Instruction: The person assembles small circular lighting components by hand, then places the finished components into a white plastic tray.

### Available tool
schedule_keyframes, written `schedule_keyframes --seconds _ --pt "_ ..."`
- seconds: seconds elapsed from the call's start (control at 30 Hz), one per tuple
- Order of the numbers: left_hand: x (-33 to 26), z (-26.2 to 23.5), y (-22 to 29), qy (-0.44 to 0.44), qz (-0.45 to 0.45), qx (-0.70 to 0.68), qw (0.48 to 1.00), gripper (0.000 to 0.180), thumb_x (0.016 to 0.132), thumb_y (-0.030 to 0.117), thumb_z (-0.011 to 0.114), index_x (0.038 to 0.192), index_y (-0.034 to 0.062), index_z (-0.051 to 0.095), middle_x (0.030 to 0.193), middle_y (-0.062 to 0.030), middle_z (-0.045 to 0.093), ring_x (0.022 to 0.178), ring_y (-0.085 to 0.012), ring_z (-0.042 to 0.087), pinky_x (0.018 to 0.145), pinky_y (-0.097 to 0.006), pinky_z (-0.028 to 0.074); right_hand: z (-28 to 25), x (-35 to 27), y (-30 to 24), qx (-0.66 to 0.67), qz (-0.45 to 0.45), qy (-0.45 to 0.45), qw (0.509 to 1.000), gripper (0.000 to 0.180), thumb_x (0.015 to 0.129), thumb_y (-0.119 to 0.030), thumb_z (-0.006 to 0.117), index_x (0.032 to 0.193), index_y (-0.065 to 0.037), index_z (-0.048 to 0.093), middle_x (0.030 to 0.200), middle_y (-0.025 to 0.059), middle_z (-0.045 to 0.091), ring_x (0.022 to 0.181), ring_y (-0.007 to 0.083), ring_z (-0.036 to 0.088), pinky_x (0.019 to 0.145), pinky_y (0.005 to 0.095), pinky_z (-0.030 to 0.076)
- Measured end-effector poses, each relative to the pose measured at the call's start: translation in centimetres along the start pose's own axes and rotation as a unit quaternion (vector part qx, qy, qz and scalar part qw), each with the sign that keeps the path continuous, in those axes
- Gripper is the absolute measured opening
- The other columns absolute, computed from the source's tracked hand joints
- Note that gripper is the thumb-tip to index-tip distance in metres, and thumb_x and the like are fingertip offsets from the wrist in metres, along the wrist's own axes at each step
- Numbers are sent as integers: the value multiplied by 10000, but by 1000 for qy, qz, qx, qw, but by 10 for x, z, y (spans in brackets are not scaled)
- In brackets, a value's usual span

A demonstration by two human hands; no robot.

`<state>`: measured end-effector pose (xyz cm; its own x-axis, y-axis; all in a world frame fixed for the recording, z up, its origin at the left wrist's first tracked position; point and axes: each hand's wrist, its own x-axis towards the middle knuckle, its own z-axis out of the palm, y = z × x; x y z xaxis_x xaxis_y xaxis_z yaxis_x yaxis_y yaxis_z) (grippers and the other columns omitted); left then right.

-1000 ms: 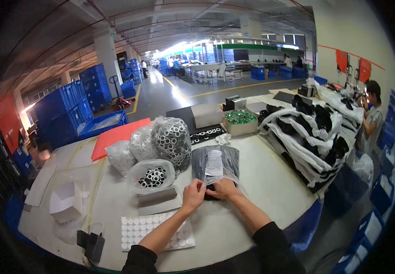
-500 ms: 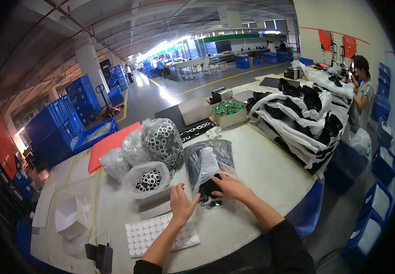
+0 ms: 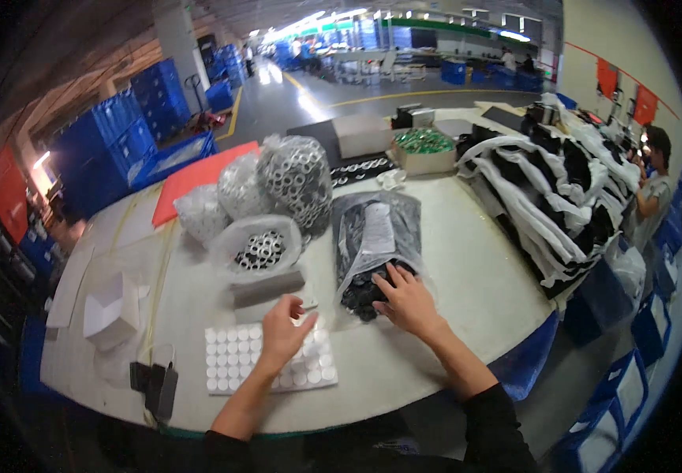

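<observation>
A clear plastic bag [image 3: 347,229] of small black parts lies in front of me, with a white paper slip [image 3: 378,225] on top. Its mouth faces me, and black round parts [image 3: 364,298] crowd there. My right hand [image 3: 405,301] rests at this mouth, fingers spread over the black parts. To the left, my left hand [image 3: 282,335] hovers over a sheet of round white pads [image 3: 234,359]. Its fingers are curved, with the thumb apart. A small pale thing [image 3: 309,303] shows just beyond its fingertips; I cannot tell whether they touch it.
Left of the bag stand an open bag of black-and-white rings [image 3: 262,251], a tall bag of rings [image 3: 293,177] and a grey block [image 3: 268,288]. A white box [image 3: 112,311] is far left. Behind are a box of green parts [image 3: 424,151] and wrapped black pieces [image 3: 546,197]. A person [image 3: 652,189] works at right.
My left hand has drawn back from the bag's mouth to above the pad sheet. Black parts that lay loose before the bag now sit at its mouth under my right hand. The view has shifted.
</observation>
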<state>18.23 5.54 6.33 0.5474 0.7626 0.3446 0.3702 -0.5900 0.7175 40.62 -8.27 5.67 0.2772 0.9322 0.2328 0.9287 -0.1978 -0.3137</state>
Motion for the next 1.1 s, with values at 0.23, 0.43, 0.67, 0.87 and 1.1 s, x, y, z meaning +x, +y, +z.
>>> schedule_keyframes --seconds 0.23,0.43,0.67,0.87,1.1 --pt "-87 -58 -25 104 -49 11 993 67 746 39 664 791 14 622 743 -88 641 621 -180 579 563 -289 458 26 3 37 -67 -179 -36 981 468 871 -264 551 1324 -183 467 1455 131 325 1382 315 220 1079 509 209" --pt "-115 -55 -13 47 -23 52 997 94 719 40 687 804 38 647 771 -70 631 736 -216 579 654 -324 458 19 -1 42 -69 -209 54 974 337 759 -191 672 1095 -198 652 1369 120 438 1332 313 308 1023 496 275" --pt "-69 -41 -10 -38 -3 10 999 88 748 47 662 835 36 667 776 -72 635 739 -222 582 646 -318 459 8 2 29 90 -118 113 982 229 722 -135 715 948 -165 713 1053 104 575 1039 279 496 872 425 385" --pt "-34 4 -8 -97 49 44 993 125 766 157 662 846 62 669 755 -80 598 758 -249 562 687 -370 454 9 6 21 120 -40 93 988 168 770 -76 698 937 -80 714 646 58 560 578 168 524 550 276 428" --pt "-8 17 -15 -108 46 126 985 147 721 166 710 773 40 655 732 -84 596 714 -244 582 644 -357 463 7 17 -13 384 26 52 922 149 794 -130 695 914 -41 702 693 96 636 584 136 601 525 263 457"
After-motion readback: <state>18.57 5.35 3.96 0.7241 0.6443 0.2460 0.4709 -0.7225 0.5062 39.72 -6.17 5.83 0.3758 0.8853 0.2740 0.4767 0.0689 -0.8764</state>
